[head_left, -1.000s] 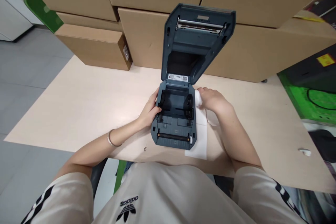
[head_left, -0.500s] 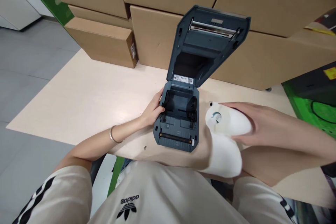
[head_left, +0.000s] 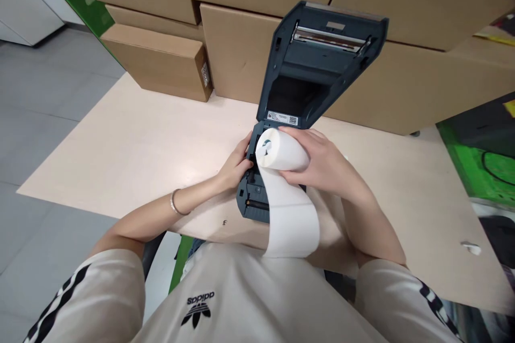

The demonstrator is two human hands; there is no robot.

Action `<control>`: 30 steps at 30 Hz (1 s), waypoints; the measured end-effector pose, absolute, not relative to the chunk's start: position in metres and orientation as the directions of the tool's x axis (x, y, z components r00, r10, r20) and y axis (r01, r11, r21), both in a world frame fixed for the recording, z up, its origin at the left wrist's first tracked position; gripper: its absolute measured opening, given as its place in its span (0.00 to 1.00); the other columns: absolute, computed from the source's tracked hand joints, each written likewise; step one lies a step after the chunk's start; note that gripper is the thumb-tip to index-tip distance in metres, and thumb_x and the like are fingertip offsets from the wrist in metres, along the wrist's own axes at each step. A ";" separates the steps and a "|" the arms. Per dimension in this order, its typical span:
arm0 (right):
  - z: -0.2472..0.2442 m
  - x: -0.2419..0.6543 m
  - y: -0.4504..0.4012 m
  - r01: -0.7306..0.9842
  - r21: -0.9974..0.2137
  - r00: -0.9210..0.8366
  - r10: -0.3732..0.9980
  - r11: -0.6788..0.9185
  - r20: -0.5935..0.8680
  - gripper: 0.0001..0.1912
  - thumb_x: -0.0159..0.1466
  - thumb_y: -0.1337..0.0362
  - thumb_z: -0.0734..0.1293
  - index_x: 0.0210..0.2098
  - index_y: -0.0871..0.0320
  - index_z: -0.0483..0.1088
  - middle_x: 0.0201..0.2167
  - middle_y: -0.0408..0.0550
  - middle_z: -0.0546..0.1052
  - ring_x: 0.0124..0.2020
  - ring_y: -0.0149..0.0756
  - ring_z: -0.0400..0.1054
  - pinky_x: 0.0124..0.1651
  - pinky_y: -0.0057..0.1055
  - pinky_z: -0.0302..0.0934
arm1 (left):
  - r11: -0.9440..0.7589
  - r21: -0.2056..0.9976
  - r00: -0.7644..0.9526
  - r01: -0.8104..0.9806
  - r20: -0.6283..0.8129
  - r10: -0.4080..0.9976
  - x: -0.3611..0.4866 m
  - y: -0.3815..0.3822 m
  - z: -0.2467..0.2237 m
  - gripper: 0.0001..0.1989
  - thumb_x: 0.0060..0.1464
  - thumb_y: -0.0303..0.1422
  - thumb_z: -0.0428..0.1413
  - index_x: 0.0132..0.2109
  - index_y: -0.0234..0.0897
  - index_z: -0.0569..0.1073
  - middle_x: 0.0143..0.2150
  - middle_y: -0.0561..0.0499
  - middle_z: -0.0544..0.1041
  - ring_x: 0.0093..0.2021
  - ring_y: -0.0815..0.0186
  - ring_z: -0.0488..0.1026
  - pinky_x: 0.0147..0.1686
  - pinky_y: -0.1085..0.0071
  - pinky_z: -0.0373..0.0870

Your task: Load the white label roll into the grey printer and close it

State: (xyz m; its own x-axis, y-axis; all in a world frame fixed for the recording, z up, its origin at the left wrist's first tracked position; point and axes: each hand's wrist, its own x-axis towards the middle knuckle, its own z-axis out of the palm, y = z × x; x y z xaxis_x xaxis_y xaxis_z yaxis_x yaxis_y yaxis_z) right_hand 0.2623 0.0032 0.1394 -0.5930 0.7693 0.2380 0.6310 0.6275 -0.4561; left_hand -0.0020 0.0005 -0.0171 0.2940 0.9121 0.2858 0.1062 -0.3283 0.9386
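My right hand [head_left: 319, 162] grasps a white paper roll [head_left: 286, 151] over the open blue-grey plastic printer [head_left: 314, 75], whose edge my left hand [head_left: 236, 166] clasps. Pale tabletop [head_left: 173, 139] beneath; brown cardboard boxes [head_left: 241, 59] behind; grey tiled floor [head_left: 44, 112] leftward.

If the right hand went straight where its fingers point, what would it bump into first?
Past the roll it holds, the right hand would probably meet the left hand at the printer's edge, unless it passes above; depth is unclear.

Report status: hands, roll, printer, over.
Left hand gripping open label printer by left side. Right hand holding label roll over it; seating unclear. Loose strip hides part of front roller.
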 end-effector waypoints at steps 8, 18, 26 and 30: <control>0.115 0.245 0.011 0.802 -0.207 -0.559 0.826 0.561 0.070 0.39 0.64 0.61 0.70 0.74 0.58 0.68 0.66 0.61 0.80 0.64 0.65 0.73 0.67 0.60 0.66 | -0.331 0.940 0.307 0.081 0.292 0.906 -0.003 0.002 -0.021 0.47 0.58 0.35 0.58 0.83 0.43 0.55 0.86 0.45 0.56 0.85 0.41 0.53 0.84 0.41 0.48; 0.135 0.240 -0.030 0.741 -0.199 -0.654 0.756 0.641 -0.002 0.29 0.78 0.60 0.60 0.73 0.66 0.69 0.70 0.69 0.76 0.68 0.63 0.74 0.68 0.63 0.69 | -0.332 0.939 0.309 0.085 0.292 0.905 -0.001 0.000 -0.016 0.47 0.59 0.35 0.58 0.82 0.44 0.55 0.86 0.46 0.57 0.85 0.42 0.54 0.84 0.43 0.50; 0.131 0.270 -0.088 0.536 -0.270 -0.844 0.514 0.800 -0.153 0.39 0.76 0.46 0.68 0.77 0.64 0.66 0.81 0.64 0.62 0.84 0.61 0.51 0.79 0.56 0.62 | -0.320 0.946 0.296 0.055 0.291 0.910 -0.001 0.001 -0.018 0.45 0.63 0.42 0.61 0.82 0.44 0.56 0.84 0.43 0.60 0.83 0.39 0.57 0.83 0.41 0.52; 0.132 0.271 -0.087 0.519 -0.319 -0.854 0.490 0.793 -0.173 0.40 0.78 0.44 0.66 0.78 0.65 0.63 0.82 0.65 0.58 0.84 0.62 0.48 0.80 0.58 0.60 | -0.325 0.945 0.304 0.022 0.304 0.903 0.001 0.000 -0.018 0.46 0.65 0.48 0.62 0.83 0.46 0.56 0.85 0.43 0.59 0.83 0.39 0.57 0.82 0.41 0.54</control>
State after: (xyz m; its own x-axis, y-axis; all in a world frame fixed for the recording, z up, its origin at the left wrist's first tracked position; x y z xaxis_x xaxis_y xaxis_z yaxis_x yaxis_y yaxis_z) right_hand 0.2707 -0.0869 0.1317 -0.8544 0.4898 -0.1734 0.5193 0.7929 -0.3188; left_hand 0.0008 -0.0003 -0.0178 0.3038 0.9030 0.3038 0.0217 -0.3253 0.9454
